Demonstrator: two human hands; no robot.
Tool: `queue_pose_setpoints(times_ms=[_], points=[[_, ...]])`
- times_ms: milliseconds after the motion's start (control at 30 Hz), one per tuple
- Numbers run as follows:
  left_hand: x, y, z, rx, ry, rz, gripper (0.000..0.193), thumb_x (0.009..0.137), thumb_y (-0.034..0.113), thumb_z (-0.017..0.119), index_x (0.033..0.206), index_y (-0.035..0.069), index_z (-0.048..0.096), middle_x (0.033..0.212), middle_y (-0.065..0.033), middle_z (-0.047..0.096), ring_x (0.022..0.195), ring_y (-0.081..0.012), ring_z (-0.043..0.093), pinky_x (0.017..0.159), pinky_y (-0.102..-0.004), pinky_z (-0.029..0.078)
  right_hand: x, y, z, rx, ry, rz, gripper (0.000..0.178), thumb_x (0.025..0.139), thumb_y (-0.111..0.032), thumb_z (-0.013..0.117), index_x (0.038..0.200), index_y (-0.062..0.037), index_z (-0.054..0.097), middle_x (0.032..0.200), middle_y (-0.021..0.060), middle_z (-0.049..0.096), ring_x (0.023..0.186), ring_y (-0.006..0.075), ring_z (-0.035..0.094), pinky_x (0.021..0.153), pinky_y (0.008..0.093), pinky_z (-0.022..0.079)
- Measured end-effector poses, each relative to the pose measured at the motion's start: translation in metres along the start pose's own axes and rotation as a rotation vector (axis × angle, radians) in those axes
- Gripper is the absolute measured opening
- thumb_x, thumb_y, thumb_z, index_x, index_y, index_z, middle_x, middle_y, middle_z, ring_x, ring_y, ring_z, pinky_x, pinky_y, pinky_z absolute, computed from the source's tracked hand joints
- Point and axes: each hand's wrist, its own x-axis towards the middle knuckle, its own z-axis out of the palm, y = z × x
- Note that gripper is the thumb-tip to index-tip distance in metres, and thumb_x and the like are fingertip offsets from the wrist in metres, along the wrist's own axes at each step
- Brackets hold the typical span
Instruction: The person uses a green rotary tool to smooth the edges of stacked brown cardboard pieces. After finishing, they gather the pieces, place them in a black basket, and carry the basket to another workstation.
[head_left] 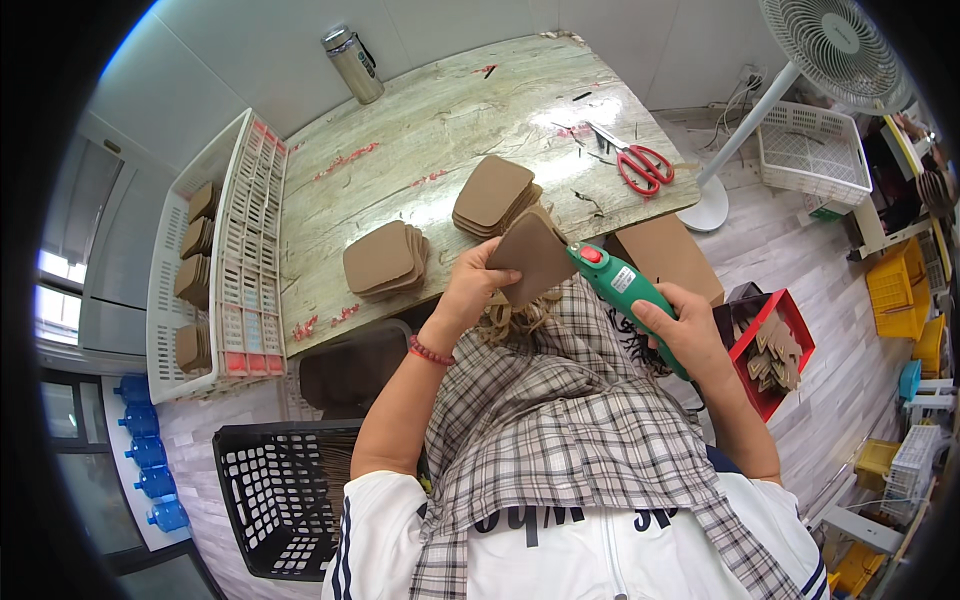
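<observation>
Head cam: looking down at table [330, 200], person's 2 hands at work off its near edge.
L hand [474, 282]: closed in a pinch, thumb on top, fingers under; grips L side of brown piece [535, 262], rounded corners, looks like >1 layer.
R hand [683, 328]: wrapped round body of green power tool [628, 284] w/ red button; tool's tip at R side of brown piece, contact hard to tell.
Brown piece: held up over table's near edge, R of its middle, tilted, just beside far stack.
Far stack [495, 192]: brown pieces, on table, R of middle, a bit in from near edge, slightly fanned.
Near stack [383, 260]: same kind, on table by near edge, L of far stack, apart from it.
Scissors [645, 168]: red handles, on table nr its R near corner, blades twd far edge.
Flask [354, 66]: steel, upright, at table's far edge, nearer L corner.
Scraps: red bits [347, 161] scattered on table; dark bits [583, 97] twd R edge.
White crate [250, 255]: along table's L edge, brown stacks [195, 275] inside.
Black basket [275, 500]: below table's near L corner, contents partly hidden by L arm.
Red box [790, 312]: R of R hand, below table's near R corner, w/ brown offcuts [772, 355].
Fan [840, 35]: white, on stand, past table's R edge.
</observation>
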Motion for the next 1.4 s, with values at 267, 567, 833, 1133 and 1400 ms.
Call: queue_pose_setpoints(times_ms=[267, 567, 833, 1133, 1400], points=[[-0.013, -0.003, -0.001, 0.036, -0.056, -0.152, 0.043, 0.079, -0.01, 0.06, 0.121, 0.001, 0.058, 0.104, -0.0029, 0.066, 0.091, -0.009, 0.06, 0.081, -0.0227, 0.049, 0.007, -0.005, 0.007, -0.007, -0.059, -0.007, 0.029, 0.091, -0.027, 0.063, 0.098, 0.0014, 0.063, 0.072, 0.0014, 0.059, 0.058, 0.0052, 0.052, 0.052, 0.02, 0.042], [-0.02, 0.019, -0.03, 0.115, 0.131, 0.03, 0.017, 0.078, -0.005, 0.065, 0.092, 0.005, 0.061, 0.085, 0.0015, 0.064, 0.082, -0.0063, 0.058, 0.077, -0.0235, 0.046, 0.007, -0.001, -0.004, 0.045, -0.169, 0.086, 0.031, 0.091, -0.029, 0.061, 0.099, 0.0009, 0.062, 0.073, 0.0033, 0.06, 0.058, 0.0058, 0.052, 0.053, 0.0199, 0.043], [-0.023, 0.018, -0.05, -0.227, 0.101, 0.057, 0.013, 0.078, -0.003, 0.07, 0.088, 0.004, 0.065, 0.082, -0.0019, 0.067, 0.075, -0.0105, 0.061, 0.072, -0.0248, 0.049, 0.009, -0.001, 0.0, 0.135, -0.276, 0.118, 0.034, 0.089, -0.032, 0.064, 0.097, 0.0008, 0.062, 0.073, 0.0035, 0.06, 0.059, 0.0066, 0.054, 0.053, 0.0206, 0.043], [-0.027, 0.027, -0.046, -0.074, 0.062, -0.019, 0.016, 0.075, -0.003, 0.072, 0.089, 0.002, 0.066, 0.082, -0.0039, 0.068, 0.074, -0.0109, 0.063, 0.071, -0.0241, 0.051, 0.005, -0.004, 0.002, -0.004, -0.281, 0.095, 0.037, 0.086, -0.033, 0.068, 0.094, 0.0032, 0.065, 0.071, 0.0038, 0.06, 0.058, 0.0077, 0.055, 0.052, 0.0235, 0.045], [-0.031, 0.028, -0.027, 0.037, 0.003, -0.103, 0.015, 0.075, -0.003, 0.072, 0.088, 0.001, 0.066, 0.083, -0.0041, 0.068, 0.073, -0.0111, 0.062, 0.071, -0.0249, 0.051, 0.003, -0.005, 0.014, -0.027, -0.264, 0.091, 0.034, 0.086, -0.028, 0.069, 0.1, 0.0024, 0.063, 0.072, 0.0029, 0.059, 0.057, 0.0074, 0.055, 0.051, 0.0234, 0.044]])
